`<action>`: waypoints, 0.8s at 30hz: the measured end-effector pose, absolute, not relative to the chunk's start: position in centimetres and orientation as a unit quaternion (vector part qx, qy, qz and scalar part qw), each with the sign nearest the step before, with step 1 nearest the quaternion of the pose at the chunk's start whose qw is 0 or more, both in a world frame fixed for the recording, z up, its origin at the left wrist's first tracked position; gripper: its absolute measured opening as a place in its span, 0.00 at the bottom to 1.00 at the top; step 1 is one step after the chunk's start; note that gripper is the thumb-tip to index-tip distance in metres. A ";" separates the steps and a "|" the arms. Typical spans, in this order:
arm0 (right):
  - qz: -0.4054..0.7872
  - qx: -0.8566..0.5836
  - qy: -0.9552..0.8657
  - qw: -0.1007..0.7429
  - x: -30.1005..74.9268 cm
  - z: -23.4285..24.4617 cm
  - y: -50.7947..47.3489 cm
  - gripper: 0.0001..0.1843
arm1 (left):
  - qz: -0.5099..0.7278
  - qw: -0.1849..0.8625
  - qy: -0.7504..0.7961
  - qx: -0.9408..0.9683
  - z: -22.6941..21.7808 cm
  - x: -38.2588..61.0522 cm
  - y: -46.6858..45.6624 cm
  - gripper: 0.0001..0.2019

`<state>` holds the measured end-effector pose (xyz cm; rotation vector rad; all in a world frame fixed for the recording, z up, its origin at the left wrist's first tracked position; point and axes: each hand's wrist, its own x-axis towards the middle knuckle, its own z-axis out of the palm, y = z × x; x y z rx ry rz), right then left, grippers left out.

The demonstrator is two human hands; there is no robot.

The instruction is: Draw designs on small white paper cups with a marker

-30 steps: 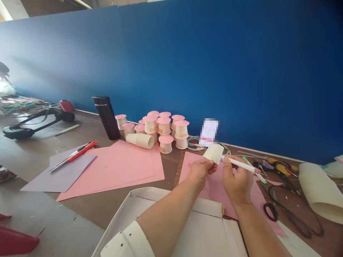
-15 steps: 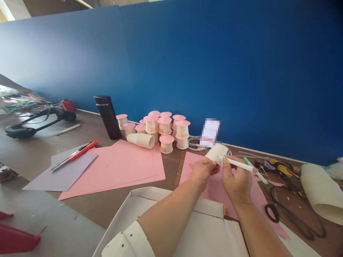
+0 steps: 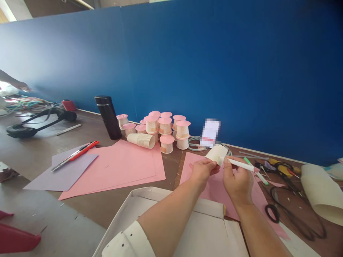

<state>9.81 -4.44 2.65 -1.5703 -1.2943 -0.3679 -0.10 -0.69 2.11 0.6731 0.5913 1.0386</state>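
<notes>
A small white paper cup point(image 3: 216, 152) lies tilted on its side between my hands. My left hand point(image 3: 201, 172) is closed on its near end. In my right hand point(image 3: 239, 185) is a white marker pen point(image 3: 244, 165) with a pink end, its tip against or close to the cup. Both hands are over a pink paper sheet point(image 3: 213, 194). To the left, a group of paper cups topped with pink discs point(image 3: 167, 139) stands partly stacked, with a nested stack of paper cups point(image 3: 140, 140) lying in front.
Pink sheets point(image 3: 112, 167) and a lilac sheet point(image 3: 72, 175) bear an orange cutter knife point(image 3: 80, 153). Beside them stands a black flask point(image 3: 107, 117). A white box lid point(image 3: 150, 214) sits below my arms. Right are cables point(image 3: 294, 210) and a large paper roll point(image 3: 321, 192). Another person's arm point(image 3: 10, 79) shows far left.
At the far left, another person's arm and hand have come further into view. My hands, the cup and the marker pen have barely moved.
</notes>
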 end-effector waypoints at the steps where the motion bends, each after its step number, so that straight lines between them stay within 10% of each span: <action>1: -0.150 -0.652 -0.538 0.514 9.8 2.7 -4.4 0.15 | 0.475 0.774 0.273 0.317 2.1 -0.1 -0.7 0.11; 24: -0.144 -0.654 -0.539 0.512 9.5 3.0 -4.5 0.15 | 0.475 0.772 0.278 0.318 2.1 -0.1 -0.7 0.11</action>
